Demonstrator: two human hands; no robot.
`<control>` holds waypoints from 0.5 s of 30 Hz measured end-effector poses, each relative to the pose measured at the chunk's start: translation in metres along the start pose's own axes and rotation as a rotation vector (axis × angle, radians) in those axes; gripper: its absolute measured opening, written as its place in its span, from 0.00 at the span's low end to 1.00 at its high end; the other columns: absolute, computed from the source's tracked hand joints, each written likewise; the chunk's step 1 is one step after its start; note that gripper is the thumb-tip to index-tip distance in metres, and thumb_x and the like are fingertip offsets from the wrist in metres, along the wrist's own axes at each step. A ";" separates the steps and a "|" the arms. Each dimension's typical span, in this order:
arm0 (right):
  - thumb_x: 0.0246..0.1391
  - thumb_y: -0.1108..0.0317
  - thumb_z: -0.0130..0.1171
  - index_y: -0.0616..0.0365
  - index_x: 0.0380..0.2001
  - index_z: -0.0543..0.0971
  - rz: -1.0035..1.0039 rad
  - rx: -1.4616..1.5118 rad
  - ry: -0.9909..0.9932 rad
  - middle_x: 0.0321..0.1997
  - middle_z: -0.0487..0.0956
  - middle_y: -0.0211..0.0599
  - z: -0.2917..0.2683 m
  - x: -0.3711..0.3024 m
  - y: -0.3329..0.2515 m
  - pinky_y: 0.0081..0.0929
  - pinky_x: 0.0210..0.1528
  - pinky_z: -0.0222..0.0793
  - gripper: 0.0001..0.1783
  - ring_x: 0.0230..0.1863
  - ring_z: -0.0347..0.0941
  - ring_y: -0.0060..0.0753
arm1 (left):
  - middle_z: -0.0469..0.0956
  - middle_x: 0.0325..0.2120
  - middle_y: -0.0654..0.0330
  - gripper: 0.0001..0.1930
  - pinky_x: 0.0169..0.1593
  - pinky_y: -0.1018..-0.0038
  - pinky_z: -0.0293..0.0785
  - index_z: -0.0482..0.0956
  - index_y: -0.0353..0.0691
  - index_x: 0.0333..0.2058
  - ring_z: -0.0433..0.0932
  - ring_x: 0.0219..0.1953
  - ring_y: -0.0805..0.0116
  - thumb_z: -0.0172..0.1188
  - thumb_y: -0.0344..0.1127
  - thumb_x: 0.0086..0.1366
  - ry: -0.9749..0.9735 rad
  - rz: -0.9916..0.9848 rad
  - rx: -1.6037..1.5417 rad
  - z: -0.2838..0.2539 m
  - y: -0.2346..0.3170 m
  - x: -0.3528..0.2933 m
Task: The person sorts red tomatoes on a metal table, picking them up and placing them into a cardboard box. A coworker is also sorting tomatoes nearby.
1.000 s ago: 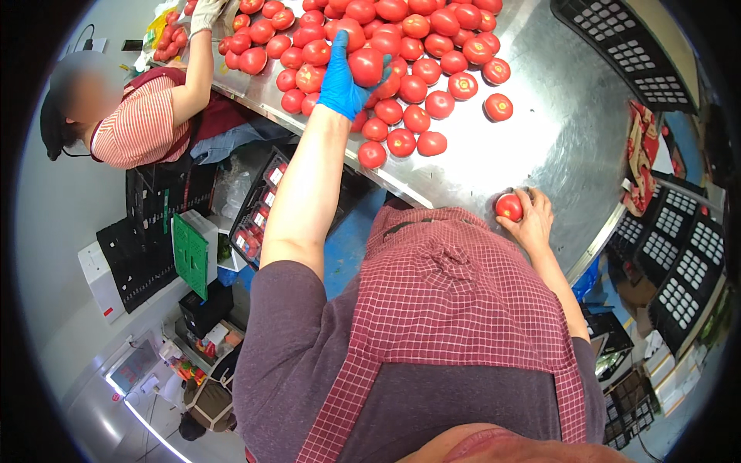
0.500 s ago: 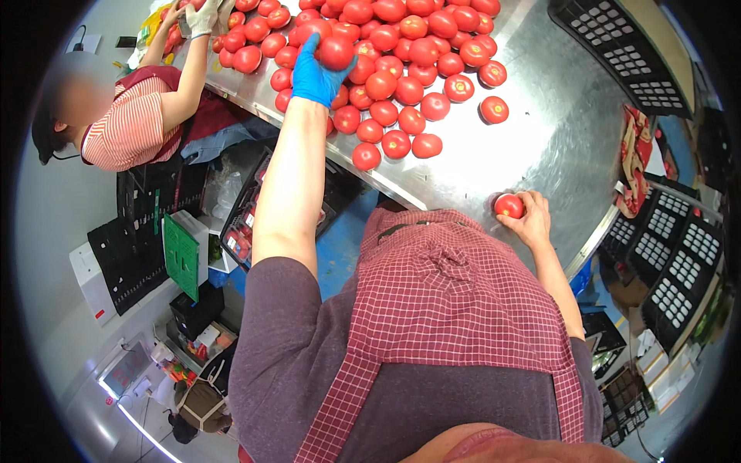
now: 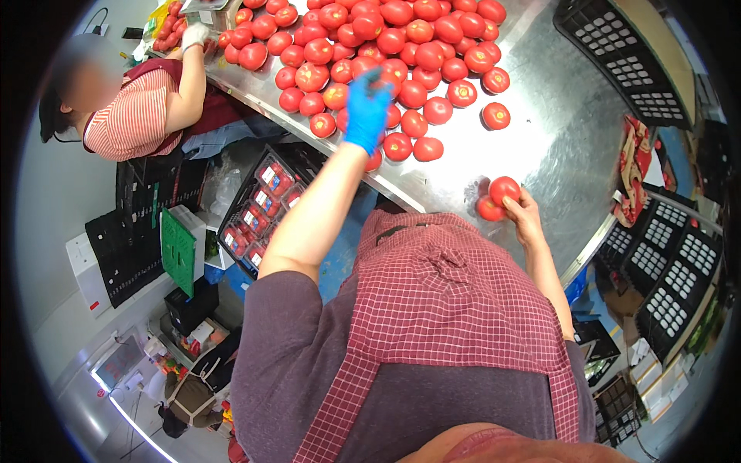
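Note:
My left hand (image 3: 367, 112), in a blue glove, reaches over the near part of a big pile of red tomatoes (image 3: 413, 92) on the steel table. Its fingers are spread and slightly blurred, with tomatoes under and around them and none plainly gripped. To the right, near the table's front edge, my bare right hand (image 3: 526, 219) grips a red tomato (image 3: 505, 189) between thumb and fingers. A second tomato (image 3: 489, 208) touches it on the left, by my thumb; whether the hand also holds that one I cannot tell.
Black crates (image 3: 629, 62) with white pads stand beyond the steel table's (image 3: 563, 147) right side, near a red patterned cloth (image 3: 635, 162). At the left, a co-worker (image 3: 147, 108) handles tomatoes. Below the table edge sits a crate of packed tomatoes (image 3: 258, 212).
My left hand has moved right and nearer over the pile, without the tomato it held. At my right hand there are now two tomatoes instead of one, lifted slightly away from me.

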State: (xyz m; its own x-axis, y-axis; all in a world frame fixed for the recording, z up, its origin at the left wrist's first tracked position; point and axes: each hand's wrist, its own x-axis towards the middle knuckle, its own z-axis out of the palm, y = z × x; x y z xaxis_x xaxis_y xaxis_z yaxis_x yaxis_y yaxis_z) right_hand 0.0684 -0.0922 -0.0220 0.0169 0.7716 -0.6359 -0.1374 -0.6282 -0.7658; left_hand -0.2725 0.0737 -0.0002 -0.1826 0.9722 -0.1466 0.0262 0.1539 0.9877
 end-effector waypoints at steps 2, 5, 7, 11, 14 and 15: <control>0.49 0.65 0.68 0.59 0.44 0.76 0.005 -0.039 0.015 0.41 0.79 0.35 0.017 0.007 -0.004 0.24 0.41 0.73 0.20 0.39 0.76 0.25 | 0.73 0.48 0.59 0.21 0.49 0.75 0.72 0.72 0.40 0.54 0.73 0.46 0.70 0.60 0.33 0.62 -0.283 -0.010 0.068 0.021 -0.020 -0.044; 0.49 0.66 0.68 0.62 0.46 0.73 -0.042 -0.158 -0.010 0.41 0.79 0.39 0.032 0.025 0.010 0.24 0.41 0.73 0.22 0.39 0.76 0.27 | 0.71 0.49 0.56 0.29 0.50 0.70 0.73 0.66 0.45 0.60 0.72 0.46 0.67 0.63 0.35 0.60 -0.641 -0.129 0.181 0.053 -0.027 -0.104; 0.48 0.67 0.68 0.62 0.46 0.72 -0.090 -0.210 -0.069 0.41 0.79 0.40 0.045 0.030 0.014 0.25 0.40 0.74 0.24 0.37 0.76 0.26 | 0.67 0.55 0.51 0.35 0.53 0.65 0.72 0.61 0.43 0.63 0.71 0.52 0.60 0.64 0.38 0.59 -0.720 -0.093 0.247 0.066 -0.040 -0.121; 0.46 0.70 0.69 0.58 0.46 0.74 -0.206 -0.466 -0.079 0.39 0.79 0.32 0.067 0.029 0.005 0.22 0.39 0.73 0.22 0.35 0.74 0.21 | 0.65 0.57 0.42 0.42 0.61 0.61 0.64 0.58 0.35 0.63 0.68 0.58 0.48 0.66 0.48 0.56 -0.767 -0.046 0.385 0.072 -0.058 -0.122; 0.45 0.71 0.68 0.58 0.46 0.75 -0.248 -0.442 -0.227 0.40 0.79 0.31 0.067 0.034 0.005 0.21 0.39 0.73 0.23 0.34 0.74 0.20 | 0.67 0.55 0.43 0.43 0.60 0.61 0.64 0.60 0.38 0.62 0.68 0.58 0.50 0.68 0.49 0.53 -0.796 -0.135 0.379 0.063 -0.050 -0.120; 0.45 0.70 0.67 0.58 0.50 0.74 -0.175 -0.426 -0.321 0.44 0.79 0.35 0.062 0.037 0.007 0.26 0.42 0.74 0.26 0.39 0.76 0.26 | 0.67 0.54 0.44 0.41 0.60 0.62 0.64 0.62 0.39 0.61 0.68 0.57 0.51 0.69 0.48 0.52 -0.791 -0.148 0.382 0.058 -0.054 -0.119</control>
State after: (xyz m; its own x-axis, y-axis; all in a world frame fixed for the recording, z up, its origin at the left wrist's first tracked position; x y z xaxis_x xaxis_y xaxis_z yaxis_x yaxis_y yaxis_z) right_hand 0.0067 -0.0619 -0.0444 -0.3083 0.8179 -0.4857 0.2535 -0.4215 -0.8707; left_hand -0.1954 -0.0405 -0.0388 0.5185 0.7529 -0.4052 0.4083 0.1984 0.8910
